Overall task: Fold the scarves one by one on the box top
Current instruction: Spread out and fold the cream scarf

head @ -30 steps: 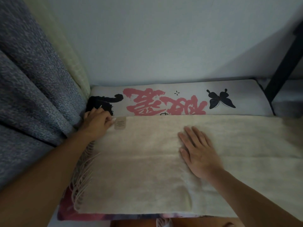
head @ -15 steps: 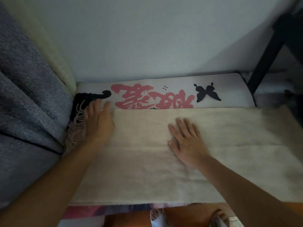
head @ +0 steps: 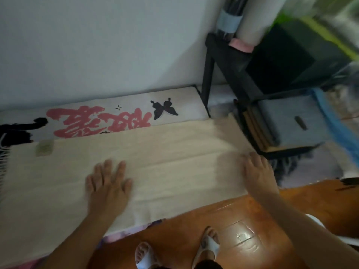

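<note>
A long cream scarf (head: 159,152) lies flat along the box top (head: 186,98), which is white with pink characters and a black butterfly. A small label (head: 44,147) sits near the scarf's left end, where a fringe hangs off the edge. My left hand (head: 108,183) presses flat on the middle of the scarf, fingers spread. My right hand (head: 258,171) lies with straight fingers on the scarf's right end, near the box's edge. The frame is blurred by motion.
A black metal rack (head: 223,55) stands to the right against the wall, with a grey box (head: 291,123) on its lower shelf. The orange floor (head: 242,220) and my feet in white slippers (head: 209,247) are below. A pale wall rises behind the box.
The view has swung right. My left hand left the fringed left end and now presses the scarf's middle. My right hand slid from the middle to the right end.
</note>
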